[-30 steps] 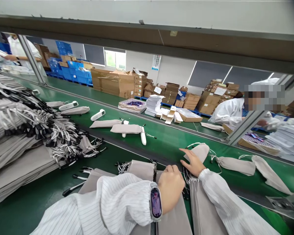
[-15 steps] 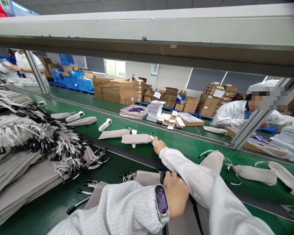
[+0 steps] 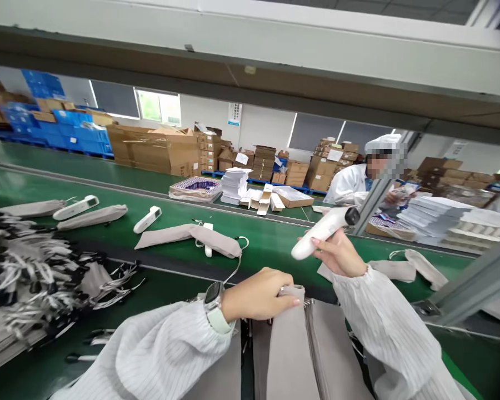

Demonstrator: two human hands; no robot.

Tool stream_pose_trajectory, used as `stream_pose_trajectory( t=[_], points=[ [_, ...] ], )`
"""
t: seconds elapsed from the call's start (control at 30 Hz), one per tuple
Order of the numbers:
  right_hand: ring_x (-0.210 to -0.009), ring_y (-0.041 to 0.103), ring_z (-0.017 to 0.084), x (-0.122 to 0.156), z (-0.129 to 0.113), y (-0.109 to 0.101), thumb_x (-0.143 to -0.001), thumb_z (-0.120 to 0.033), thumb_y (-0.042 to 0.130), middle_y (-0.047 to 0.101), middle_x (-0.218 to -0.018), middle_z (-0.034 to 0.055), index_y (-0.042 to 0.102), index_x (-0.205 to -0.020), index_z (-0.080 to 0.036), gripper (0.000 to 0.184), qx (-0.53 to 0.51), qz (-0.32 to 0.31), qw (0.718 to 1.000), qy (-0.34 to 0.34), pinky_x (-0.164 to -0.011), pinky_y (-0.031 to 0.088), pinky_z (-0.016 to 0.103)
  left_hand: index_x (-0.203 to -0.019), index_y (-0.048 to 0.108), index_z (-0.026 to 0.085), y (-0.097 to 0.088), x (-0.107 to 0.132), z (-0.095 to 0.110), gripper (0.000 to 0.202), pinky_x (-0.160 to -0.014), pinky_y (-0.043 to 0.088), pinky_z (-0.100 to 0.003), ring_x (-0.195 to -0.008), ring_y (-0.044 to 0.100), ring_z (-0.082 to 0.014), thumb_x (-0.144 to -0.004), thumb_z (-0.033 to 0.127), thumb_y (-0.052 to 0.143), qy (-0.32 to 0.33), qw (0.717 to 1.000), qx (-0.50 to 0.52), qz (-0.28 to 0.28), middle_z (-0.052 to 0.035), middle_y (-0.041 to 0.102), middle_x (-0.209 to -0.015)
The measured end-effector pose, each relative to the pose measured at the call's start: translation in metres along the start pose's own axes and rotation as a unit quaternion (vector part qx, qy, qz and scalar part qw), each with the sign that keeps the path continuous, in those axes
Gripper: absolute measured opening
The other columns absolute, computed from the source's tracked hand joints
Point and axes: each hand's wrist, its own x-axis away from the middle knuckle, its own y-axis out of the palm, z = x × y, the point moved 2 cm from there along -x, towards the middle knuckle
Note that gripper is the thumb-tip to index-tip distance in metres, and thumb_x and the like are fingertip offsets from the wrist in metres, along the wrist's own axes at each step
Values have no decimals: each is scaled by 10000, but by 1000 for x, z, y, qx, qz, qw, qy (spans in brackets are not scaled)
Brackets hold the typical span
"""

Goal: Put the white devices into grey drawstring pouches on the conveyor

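Hovering above the green belt [image 3: 270, 239], the right hand [image 3: 340, 253] grips a white device [image 3: 320, 233], tilted dark end up; the left hand [image 3: 258, 294], angled inward with thumb extended, pinches a grey pouch [image 3: 289, 347] at its upper end.

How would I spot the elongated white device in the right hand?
Find the long green conveyor belt, then the bare right hand right of centre. In it is the smooth, black-ended white device; similar white devices lie on the belt, unheld.
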Motion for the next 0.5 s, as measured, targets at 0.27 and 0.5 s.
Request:
stream_pose_trajectory(
  t=[0.27,0.5],
  points=[
    [-706,557,174,6,2,13,-668,-323,607,494,-800,-19,4,-1179,-380,793,-97,-89,991,39,-654,449,396,-697,400,163,0,-6,9,183,-569,298,-204,-630,387,-101,-838,270,355,-23,986,88,138,33,400,-690],
    [-675,510,138,15,14,32,-763,-562,364,496,-787,44,503,-883,-159,443,26,-178,978,102,-502,452,239,-748,470,166,0,-8,2,161,-645,341,-215,-743,416,-117,-834,247,361,-39,959,117,254,-12,361,-843]
  ],
)
